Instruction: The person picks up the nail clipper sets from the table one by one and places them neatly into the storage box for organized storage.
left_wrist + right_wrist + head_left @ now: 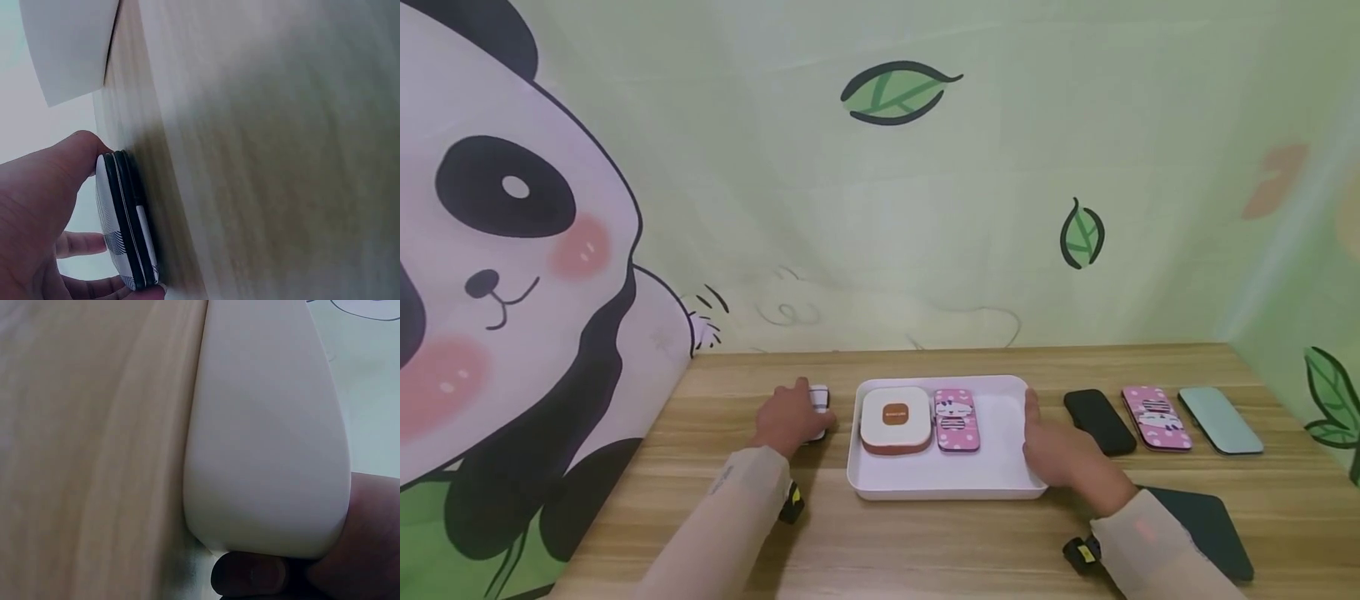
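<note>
1. Pinching one patterned white-and-black rounded case point(820, 398) with left hand point(788, 415), left of frame centre; could slip from edge-only hold.
2. Gripping one white plastic tray point(947, 492) with right hand point(1063, 446), mid-frame; could skid if tugged.
3. Counting, besides, two pink cat-print cases point(957, 429) point(1156, 418), one black rounded case point(1099, 422), one pale-blue rectangular case point(1221, 421), one white square box point(896, 425), one dark-green slab point(1210, 529).

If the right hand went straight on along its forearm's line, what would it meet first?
The tray: the right hand is against its right end, so there seems to be no gap. Past that end, the slanted view leaves the next thing unclear.
</note>
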Demonstrator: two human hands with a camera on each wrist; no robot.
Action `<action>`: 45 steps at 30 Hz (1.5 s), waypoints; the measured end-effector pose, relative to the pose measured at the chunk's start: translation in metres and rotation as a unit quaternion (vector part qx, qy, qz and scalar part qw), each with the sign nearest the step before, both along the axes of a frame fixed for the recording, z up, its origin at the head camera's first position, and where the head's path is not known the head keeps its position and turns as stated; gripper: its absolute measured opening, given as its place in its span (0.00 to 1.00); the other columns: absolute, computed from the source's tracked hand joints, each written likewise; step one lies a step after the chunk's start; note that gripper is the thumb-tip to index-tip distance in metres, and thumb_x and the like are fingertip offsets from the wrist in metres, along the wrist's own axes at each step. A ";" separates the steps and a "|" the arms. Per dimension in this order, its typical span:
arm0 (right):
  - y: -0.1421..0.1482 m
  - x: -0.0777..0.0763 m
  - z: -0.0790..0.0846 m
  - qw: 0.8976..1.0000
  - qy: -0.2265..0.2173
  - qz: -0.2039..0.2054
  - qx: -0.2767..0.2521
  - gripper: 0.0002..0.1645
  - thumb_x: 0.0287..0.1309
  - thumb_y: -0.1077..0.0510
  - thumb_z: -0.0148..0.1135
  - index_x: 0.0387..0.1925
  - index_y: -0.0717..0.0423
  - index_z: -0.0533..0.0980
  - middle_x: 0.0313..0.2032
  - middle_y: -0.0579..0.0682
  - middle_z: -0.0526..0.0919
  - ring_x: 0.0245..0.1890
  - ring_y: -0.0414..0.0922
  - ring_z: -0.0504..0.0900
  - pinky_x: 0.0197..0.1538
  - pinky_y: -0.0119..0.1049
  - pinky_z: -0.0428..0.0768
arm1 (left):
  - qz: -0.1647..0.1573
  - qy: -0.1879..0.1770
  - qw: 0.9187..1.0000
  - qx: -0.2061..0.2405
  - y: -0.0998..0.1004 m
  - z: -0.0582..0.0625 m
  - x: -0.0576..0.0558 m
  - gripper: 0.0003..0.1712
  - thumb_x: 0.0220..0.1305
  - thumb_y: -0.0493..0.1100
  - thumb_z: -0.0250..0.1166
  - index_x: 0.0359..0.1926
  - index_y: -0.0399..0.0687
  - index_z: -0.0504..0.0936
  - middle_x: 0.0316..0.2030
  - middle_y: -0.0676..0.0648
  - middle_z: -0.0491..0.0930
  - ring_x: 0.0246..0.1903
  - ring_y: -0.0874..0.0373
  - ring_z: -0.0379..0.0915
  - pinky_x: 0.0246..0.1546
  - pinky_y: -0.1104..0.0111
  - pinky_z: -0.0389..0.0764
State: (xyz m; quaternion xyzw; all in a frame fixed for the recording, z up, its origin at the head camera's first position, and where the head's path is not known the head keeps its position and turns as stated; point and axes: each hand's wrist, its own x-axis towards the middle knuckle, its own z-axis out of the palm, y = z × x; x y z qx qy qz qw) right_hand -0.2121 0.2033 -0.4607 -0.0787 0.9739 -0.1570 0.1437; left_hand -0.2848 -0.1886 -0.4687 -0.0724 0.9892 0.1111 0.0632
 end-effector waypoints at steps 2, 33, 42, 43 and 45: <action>0.000 -0.001 -0.001 1.000 -0.001 0.000 0.000 0.49 0.72 0.54 0.46 0.77 0.66 0.30 0.17 0.50 0.71 0.14 0.44 0.67 0.20 0.35 0.64 | -0.001 0.002 1.000 0.001 0.000 0.000 0.000 0.46 0.48 0.63 0.71 0.60 0.39 0.69 0.41 0.36 0.76 0.34 0.46 0.73 0.32 0.57 0.77; 0.004 -0.002 -0.004 1.000 0.012 0.014 0.009 0.48 0.72 0.55 0.46 0.77 0.68 0.31 0.16 0.48 0.71 0.13 0.42 0.65 0.19 0.34 0.63 | -0.037 0.030 0.998 0.038 0.047 0.041 -0.002 0.39 0.52 0.65 0.65 0.57 0.43 0.71 0.37 0.45 0.79 0.32 0.50 0.75 0.33 0.61 0.76; 0.005 -0.004 -0.005 1.000 0.006 0.010 0.004 0.47 0.73 0.54 0.45 0.77 0.67 0.30 0.17 0.48 0.71 0.13 0.43 0.65 0.20 0.35 0.63 | -0.066 0.038 0.997 0.007 0.081 0.057 0.008 0.36 0.52 0.65 0.63 0.53 0.45 0.72 0.33 0.47 0.78 0.29 0.51 0.75 0.26 0.63 0.74; 0.005 -0.004 -0.005 1.000 0.004 0.010 0.004 0.48 0.73 0.54 0.45 0.77 0.66 0.30 0.17 0.48 0.71 0.13 0.43 0.65 0.20 0.35 0.63 | -0.070 0.038 0.997 0.008 0.084 0.058 0.009 0.37 0.52 0.65 0.63 0.54 0.45 0.71 0.33 0.47 0.78 0.29 0.51 0.75 0.26 0.63 0.74; 0.005 -0.004 -0.005 1.000 0.000 0.009 0.002 0.48 0.73 0.54 0.44 0.77 0.66 0.30 0.17 0.49 0.71 0.13 0.43 0.65 0.20 0.35 0.63 | -0.075 0.038 0.996 0.011 0.091 0.059 0.010 0.37 0.51 0.65 0.63 0.54 0.45 0.71 0.32 0.47 0.78 0.29 0.51 0.75 0.27 0.63 0.74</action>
